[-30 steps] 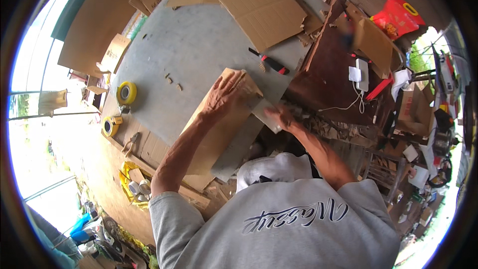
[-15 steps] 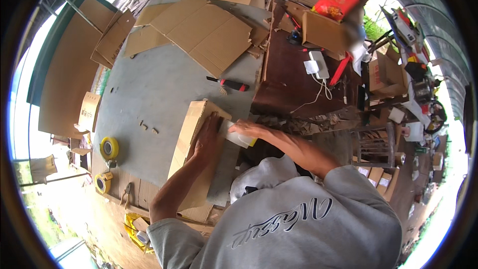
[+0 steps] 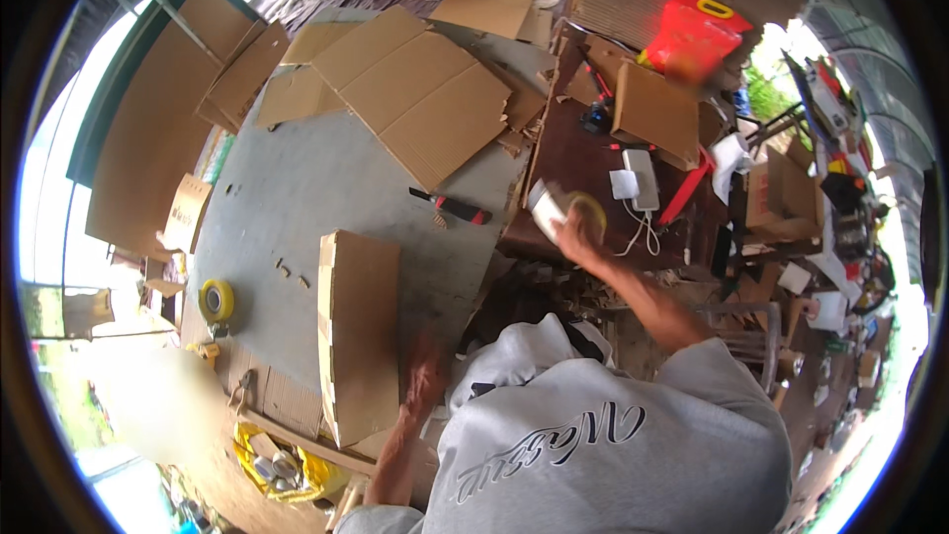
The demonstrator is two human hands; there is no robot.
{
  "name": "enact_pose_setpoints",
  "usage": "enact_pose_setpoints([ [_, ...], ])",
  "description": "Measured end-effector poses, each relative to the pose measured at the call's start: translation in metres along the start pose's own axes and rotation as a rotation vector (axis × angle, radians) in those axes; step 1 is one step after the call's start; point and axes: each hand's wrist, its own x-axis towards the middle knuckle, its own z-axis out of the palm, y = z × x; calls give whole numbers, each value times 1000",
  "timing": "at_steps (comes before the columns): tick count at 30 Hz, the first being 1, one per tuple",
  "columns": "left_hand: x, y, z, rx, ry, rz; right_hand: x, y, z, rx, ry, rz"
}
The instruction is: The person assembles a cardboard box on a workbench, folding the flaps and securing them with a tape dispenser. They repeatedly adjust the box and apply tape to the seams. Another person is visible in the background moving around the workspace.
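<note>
My right hand (image 3: 578, 237) is closed on a tape dispenser (image 3: 546, 212), raised over the gap by the brown table. The dispenser has a white body and a yellowish roll, and it is blurred by motion. A long cardboard box (image 3: 368, 336) stands on the grey tabletop to the left of my body. Beside its right face, near the lower end, is my left hand (image 3: 425, 381). Motion smears its fingers, so I cannot tell whether it touches the box.
Flat cardboard sheets (image 3: 415, 89) cover the far end of the grey table (image 3: 287, 178). Nearer lie a black and red knife (image 3: 450, 206), a yellow tape roll (image 3: 215, 301) and pliers (image 3: 240, 388). A white power strip (image 3: 643, 180) rests on the brown table (image 3: 554, 173).
My right hand has moved up and right, away from the box, with the tape dispenser. My left hand has come off the box top toward me. The box has shifted left and turned more upright in view.
</note>
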Motion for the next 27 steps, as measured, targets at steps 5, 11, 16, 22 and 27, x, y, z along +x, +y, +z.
enact_pose_setpoints([
  [5, 55, 61, -92, 590, 382, -295, 105, 57, -13, 133, -139, 127],
  [11, 93, -32, -141, 325, 226, -927, 110, 146, -30, 26, 203, -266],
  [16, 95, -27, -129, 344, 272, -857, 83, 210, -55, -180, 11, -494],
  [22, 77, 8, -106, 58, 234, -660, 88, 203, -53, -166, -47, -675],
  [27, 74, 40, -81, 464, 295, -521, 117, 223, -37, 17, -16, -851],
])
